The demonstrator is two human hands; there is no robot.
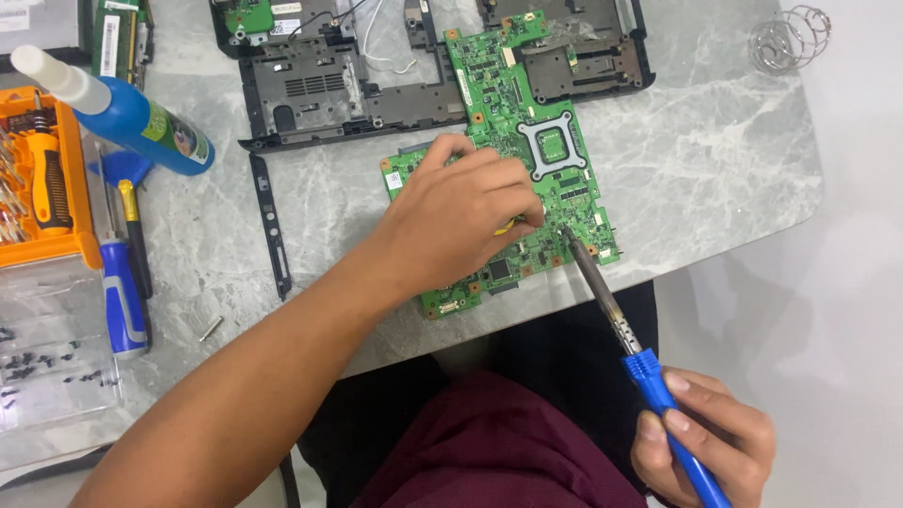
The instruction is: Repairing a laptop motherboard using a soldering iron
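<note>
left hand (461, 221) hiding circuit board (527, 160) middle, soldering iron (649, 376) handle cut off

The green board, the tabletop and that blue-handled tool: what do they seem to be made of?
The flat green circuit board looks like rigid laminate, matte, dotted with metal contacts. The grey veined tabletop looks like polished marble or an imitation; the gloss leaves it open. The blue-handled soldering iron has a smooth plastic handle and a dull metal shaft.

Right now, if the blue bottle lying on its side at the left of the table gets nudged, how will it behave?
The blue bottle looks round and lies on its side, so it would probably roll. Its white nozzle rests over the orange tool case, which may stop it that way. It looks like plastic, so likely light and not fragile.
</note>
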